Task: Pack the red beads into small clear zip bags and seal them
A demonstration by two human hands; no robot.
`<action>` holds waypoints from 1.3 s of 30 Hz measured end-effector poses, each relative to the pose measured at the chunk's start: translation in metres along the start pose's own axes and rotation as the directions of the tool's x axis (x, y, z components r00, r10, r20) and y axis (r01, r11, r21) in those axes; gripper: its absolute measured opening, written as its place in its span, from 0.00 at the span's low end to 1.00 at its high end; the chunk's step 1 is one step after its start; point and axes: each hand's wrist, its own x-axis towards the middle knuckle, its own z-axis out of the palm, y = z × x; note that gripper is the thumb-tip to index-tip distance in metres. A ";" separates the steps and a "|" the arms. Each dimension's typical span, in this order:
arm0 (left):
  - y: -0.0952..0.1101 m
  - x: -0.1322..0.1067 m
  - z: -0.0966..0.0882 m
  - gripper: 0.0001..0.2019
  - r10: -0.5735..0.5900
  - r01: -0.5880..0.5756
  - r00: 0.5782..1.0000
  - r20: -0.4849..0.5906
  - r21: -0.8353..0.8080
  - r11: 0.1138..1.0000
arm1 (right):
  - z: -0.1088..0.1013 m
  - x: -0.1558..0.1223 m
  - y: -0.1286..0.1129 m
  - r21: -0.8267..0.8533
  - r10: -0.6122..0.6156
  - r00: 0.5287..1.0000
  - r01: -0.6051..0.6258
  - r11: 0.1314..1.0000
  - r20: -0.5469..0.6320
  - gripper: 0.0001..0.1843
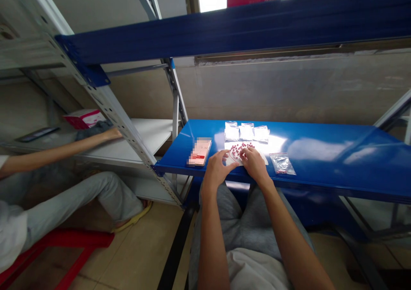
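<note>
**Close two-handed work, seen from above**

The left hand (217,169) and right hand (253,164) lie curved and just beside each other, fingertips among small red pieces (241,149) scattered on a white sheet (262,158); whether either holds a piece cannot be told. At 12 o'clock stand three small clear zip bags (246,131); at 3 o'clock, a clear zip bag with red pieces (282,164); at 10 o'clock, a partly blurred phone (199,152). All lie on a blue steel shelf (324,153). Farther off at 9 o'clock, a co-worker's hand (113,133) reaches beside a white shelf (150,131).
</note>
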 end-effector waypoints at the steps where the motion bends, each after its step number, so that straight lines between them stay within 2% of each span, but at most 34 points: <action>1: 0.001 0.000 0.000 0.25 -0.001 0.001 1.000 0.005 -0.003 1.000 | -0.004 0.001 0.000 0.045 -0.006 1.000 0.007 0.999 -0.017 0.08; 5: 0.006 0.000 -0.001 0.25 0.001 0.000 1.000 0.023 -0.015 1.000 | -0.026 0.003 -0.002 0.282 0.000 0.995 0.028 0.959 -0.098 0.07; 9: 0.016 0.001 0.001 0.24 0.034 -0.033 0.999 0.024 -0.046 0.998 | -0.045 0.001 -0.013 0.426 -0.067 0.998 0.067 0.902 -0.013 0.09; 14: 0.022 0.001 0.004 0.24 0.047 -0.046 0.999 0.018 -0.080 0.996 | -0.055 0.000 -0.024 0.472 -0.140 0.984 0.070 0.879 0.114 0.12; 19: 0.020 0.001 0.006 0.22 0.061 -0.060 0.998 0.009 -0.074 0.996 | -0.059 -0.003 -0.019 0.509 -0.136 0.970 0.015 0.861 0.201 0.17; 24: 0.023 0.001 0.006 0.25 0.061 -0.059 0.998 0.014 -0.107 0.992 | -0.061 -0.004 -0.014 0.496 -0.143 0.957 -0.001 0.868 0.251 0.15; 28: 0.029 0.001 0.004 0.28 0.056 -0.054 0.998 0.006 -0.186 0.981 | -0.068 -0.003 -0.016 0.507 -0.104 0.985 0.019 0.862 0.140 0.12; 30: 0.032 0.001 0.002 0.24 0.023 -0.022 1.000 0.000 -0.264 0.964 | -0.073 -0.003 -0.017 0.509 -0.061 0.994 0.004 0.861 0.095 0.12; 35: 0.031 0.006 0.000 0.12 -0.087 0.063 0.996 -0.024 -0.505 0.861 | -0.079 -0.005 -0.019 0.593 -0.003 0.996 -0.048 0.804 0.085 0.09; 39: 0.029 0.008 0.003 0.10 -0.165 0.095 0.984 -0.059 -0.612 0.785 | -0.081 -0.005 -0.022 0.624 0.022 1.000 -0.031 0.781 0.023 0.09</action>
